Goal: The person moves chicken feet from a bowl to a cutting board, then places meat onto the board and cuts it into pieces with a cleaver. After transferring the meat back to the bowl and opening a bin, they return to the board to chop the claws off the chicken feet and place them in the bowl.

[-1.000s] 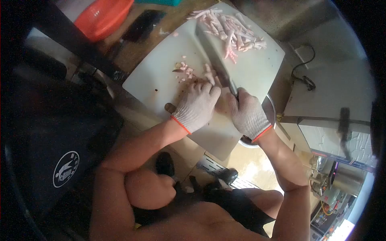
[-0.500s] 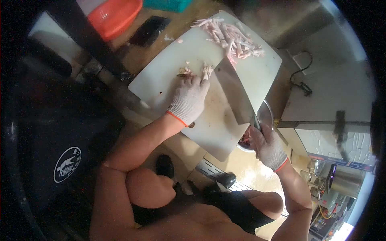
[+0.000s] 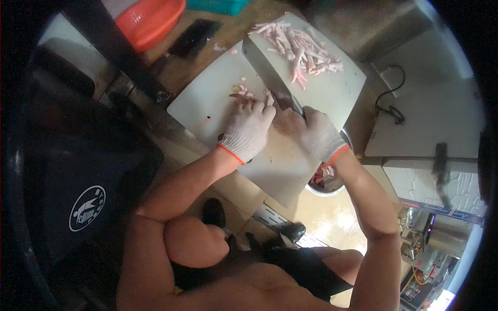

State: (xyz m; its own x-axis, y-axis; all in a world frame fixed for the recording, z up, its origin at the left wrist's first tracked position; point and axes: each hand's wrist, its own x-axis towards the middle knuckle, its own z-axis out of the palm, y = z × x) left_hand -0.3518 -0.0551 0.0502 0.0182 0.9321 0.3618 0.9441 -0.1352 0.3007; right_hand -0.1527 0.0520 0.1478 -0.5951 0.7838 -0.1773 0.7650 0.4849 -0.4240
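Observation:
A white cutting board (image 3: 290,179) lies in front of me. My right hand (image 3: 317,133), in a white knit glove with an orange cuff, is closed round the handle of a cleaver (image 3: 263,66). Its blade reaches up and left across the board, close to my left fingertips. My left hand (image 3: 249,129), gloved alike, rests on the board with curled fingers against a chicken foot (image 3: 269,97), mostly hidden by the hand and blade. Small cut pieces (image 3: 244,92) lie just beyond those fingers. A pile of pale chicken feet (image 3: 306,52) covers the board's far end.
A metal bowl (image 3: 346,147) holding reddish pieces stands below the board's right edge. Beyond the board are a red basket (image 3: 150,23), a teal basket (image 3: 220,6) and a dark flat object (image 3: 194,39). A black cable (image 3: 397,114) hangs at the right.
My right hand has brought the cleaver from the board's right edge leftward and up, so its blade is now beside my left fingers. My left hand has barely shifted.

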